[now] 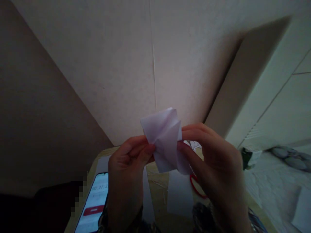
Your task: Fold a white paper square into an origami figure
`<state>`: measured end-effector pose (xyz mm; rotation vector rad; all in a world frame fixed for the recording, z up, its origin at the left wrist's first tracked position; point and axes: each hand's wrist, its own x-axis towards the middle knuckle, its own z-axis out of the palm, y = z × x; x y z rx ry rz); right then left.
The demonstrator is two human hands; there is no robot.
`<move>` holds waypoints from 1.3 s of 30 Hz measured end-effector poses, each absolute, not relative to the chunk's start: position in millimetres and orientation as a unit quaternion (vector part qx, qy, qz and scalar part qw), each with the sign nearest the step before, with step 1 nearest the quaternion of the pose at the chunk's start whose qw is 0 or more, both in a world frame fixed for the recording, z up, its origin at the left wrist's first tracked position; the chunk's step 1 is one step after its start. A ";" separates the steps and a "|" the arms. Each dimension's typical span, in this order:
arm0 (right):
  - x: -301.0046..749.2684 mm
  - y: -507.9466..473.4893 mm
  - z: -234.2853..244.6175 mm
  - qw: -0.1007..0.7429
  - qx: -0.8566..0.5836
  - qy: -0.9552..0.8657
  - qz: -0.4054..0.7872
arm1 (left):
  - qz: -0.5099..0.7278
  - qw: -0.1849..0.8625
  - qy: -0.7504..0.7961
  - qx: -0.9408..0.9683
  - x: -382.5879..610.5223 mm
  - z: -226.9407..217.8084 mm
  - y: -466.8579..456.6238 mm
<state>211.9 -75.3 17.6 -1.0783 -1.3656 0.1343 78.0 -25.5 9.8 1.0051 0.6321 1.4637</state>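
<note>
A folded piece of pale lilac paper (165, 136) is held up in front of the wall, between both my hands. My left hand (127, 168) pinches its left side with thumb and fingers closed. My right hand (213, 158) grips its right side, thumb pressed on the front and fingers curled behind. The paper's lower corner hangs down between the thumbs. Its folds fan out toward the top.
Below the hands lies a wooden table (157, 187) with white paper sheets (179, 194), a red-handled item (196, 187) partly hidden, and a lit phone (93, 202) at the left. A bed with light bedding (272, 181) is at the right. A beige wall (150, 64) rises behind.
</note>
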 end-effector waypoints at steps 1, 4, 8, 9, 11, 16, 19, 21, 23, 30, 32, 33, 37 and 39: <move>211.5 -75.6 17.3 0.648 -0.470 -0.595 0.064 | 0.629 0.588 0.265 0.434 77.3 10.2 -25.4; 209.5 -77.5 17.5 0.660 -0.461 -0.587 0.081 | 0.628 0.591 0.263 0.433 75.6 12.3 -26.6; 207.8 -79.1 18.1 0.657 -0.466 -0.584 0.104 | 0.644 0.577 0.279 0.418 76.9 14.4 -29.1; 207.8 -79.0 18.0 0.652 -0.470 -0.583 0.114 | 0.650 0.570 0.282 0.416 77.6 14.5 -29.4; 208.0 -78.6 17.7 0.646 -0.479 -0.579 0.131 | 0.654 0.565 0.286 0.414 78.7 14.6 -29.5; 209.3 -79.4 17.5 0.650 -0.489 -0.567 0.131 | 0.615 0.612 0.270 0.418 74.6 13.4 -26.7; 209.7 -79.3 17.5 0.644 -0.484 -0.578 0.130 | 0.595 0.633 0.259 0.423 69.7 11.6 -23.7; 210.2 -78.4 17.4 0.640 -0.474 -0.591 0.128 | 0.589 0.634 0.264 0.426 67.6 10.6 -21.8; 210.5 -77.6 17.7 0.640 -0.466 -0.598 0.124 | 0.585 0.629 0.277 0.431 66.5 10.4 -20.6; 205.7 -77.4 22.3 0.641 -0.491 -0.569 0.153 | 0.596 0.597 0.295 0.448 65.3 12.0 -23.6; 204.4 -77.1 21.7 0.652 -0.485 -0.559 0.165 | 0.603 0.588 0.296 0.451 67.3 12.0 -26.1; 204.2 -76.9 20.8 0.658 -0.484 -0.552 0.169 | 0.607 0.583 0.302 0.448 68.7 12.0 -27.3; 206.3 -75.4 16.1 0.684 -0.485 -0.523 0.149 | 0.624 0.544 0.340 0.446 73.3 12.6 -30.7; 207.7 -74.0 15.1 0.682 -0.486 -0.527 0.142 | 0.627 0.529 0.346 0.456 73.3 13.3 -30.7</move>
